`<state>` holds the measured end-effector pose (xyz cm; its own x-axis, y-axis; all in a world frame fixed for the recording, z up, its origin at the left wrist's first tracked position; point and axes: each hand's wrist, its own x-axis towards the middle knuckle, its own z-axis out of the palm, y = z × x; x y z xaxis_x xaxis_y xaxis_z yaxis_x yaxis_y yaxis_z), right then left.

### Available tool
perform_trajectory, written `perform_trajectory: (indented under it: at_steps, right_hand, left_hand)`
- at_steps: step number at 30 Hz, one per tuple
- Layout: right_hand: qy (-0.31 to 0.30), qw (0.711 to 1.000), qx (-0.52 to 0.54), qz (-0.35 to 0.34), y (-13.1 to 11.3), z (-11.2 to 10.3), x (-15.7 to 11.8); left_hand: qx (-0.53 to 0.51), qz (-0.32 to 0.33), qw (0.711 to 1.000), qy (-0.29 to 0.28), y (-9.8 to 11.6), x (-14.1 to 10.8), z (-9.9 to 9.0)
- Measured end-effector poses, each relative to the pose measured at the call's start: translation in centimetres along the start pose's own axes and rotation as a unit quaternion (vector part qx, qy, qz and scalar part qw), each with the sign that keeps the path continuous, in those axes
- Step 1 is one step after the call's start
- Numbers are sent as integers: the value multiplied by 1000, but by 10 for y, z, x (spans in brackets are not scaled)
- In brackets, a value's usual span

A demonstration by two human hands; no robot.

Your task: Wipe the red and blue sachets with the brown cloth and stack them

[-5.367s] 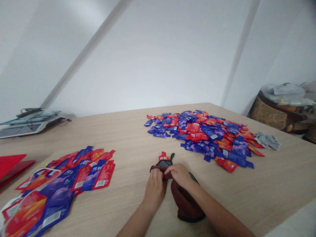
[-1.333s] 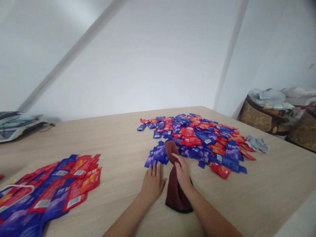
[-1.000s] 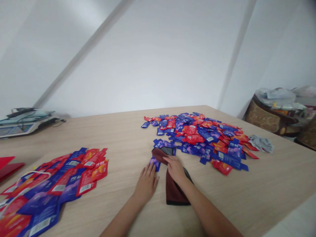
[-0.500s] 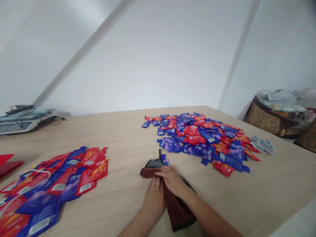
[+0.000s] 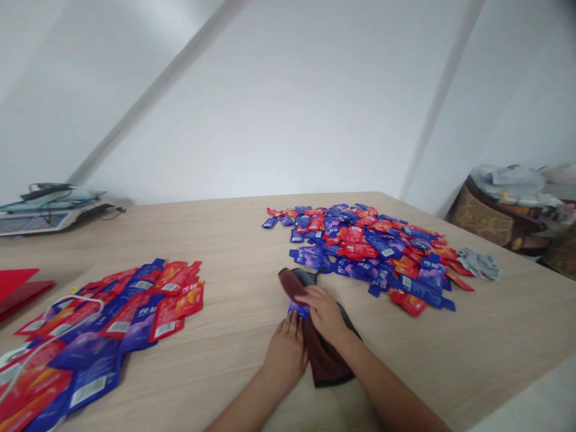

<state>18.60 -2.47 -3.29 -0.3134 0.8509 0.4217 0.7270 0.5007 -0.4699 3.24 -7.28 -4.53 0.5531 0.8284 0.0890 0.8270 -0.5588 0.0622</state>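
Observation:
A brown cloth (image 5: pixel 327 355) with dark edging lies partly folded on the table, its far corner lifted and curled over. My right hand (image 5: pixel 327 316) is closed around the cloth's upper part. Beside it, my left hand (image 5: pixel 287 349) lies flat with its fingers stretched out, the tips touching a small blue-purple pouch (image 5: pixel 297 309). The cloth and my right hand hide part of that pouch.
A big heap of red and blue pouches (image 5: pixel 355 246) spreads at the right rear, with a grey glove (image 5: pixel 479 264) beside it. More pouches (image 5: pixel 135 318) lie at left under a white cord (image 5: pixel 54 336). A scale (image 5: pixel 49 217) and red folder (image 5: pixel 22 291) stand farther left.
The cloth's corner has curled up and right, uncovering the blue-purple pouch. My left fingers have come off the cloth onto the pouch. My right hand has shifted slightly right with the cloth.

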Motion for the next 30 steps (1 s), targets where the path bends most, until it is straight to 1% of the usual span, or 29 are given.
perform_trajectory:
  at_steps: [2,4,6,8,11,13,16,20,21,23,25,27,30]
  right_hand:
    - [-57,998,7,-29,-9,5,-1]
    - [-79,997,-5,-10,-10,9,7]
    - [-65,997,-27,27,-2,10,21]
    - [-42,996,-52,58,11,9,36]
    - [-28,993,-78,79,26,8,49]
    - [-31,994,-82,60,29,8,47]
    - [-37,997,-68,23,22,10,30]
    - [-53,999,6,0,3,7,2]
    - [-56,998,32,7,0,5,-3]
    - [-52,994,76,56,-1,2,-7]
    - [-41,984,115,128,4,3,-8]
    - [-35,967,181,177,15,5,-7]
    - [-29,939,287,186,35,10,-3]
  left_hand:
    - [2,-4,1000,-18,0,0,0]
    - [7,-4,1000,-26,0,2,1]
    - [13,-1,1000,-24,0,4,3]
    - [19,-8,1000,-10,1,5,5]
    - [19,-20,999,18,2,5,6]
    - [15,-20,999,25,3,5,6]
    - [15,-16,999,26,2,4,4]
    - [19,-9,999,28,2,5,4]
    - [21,-6,999,31,2,5,3]
    - [26,-2,999,38,2,6,2]
    - [22,-1,999,46,1,6,-1]
    - [5,-3,998,58,-1,7,-5]
    - [-13,-20,995,99,-8,9,-7]
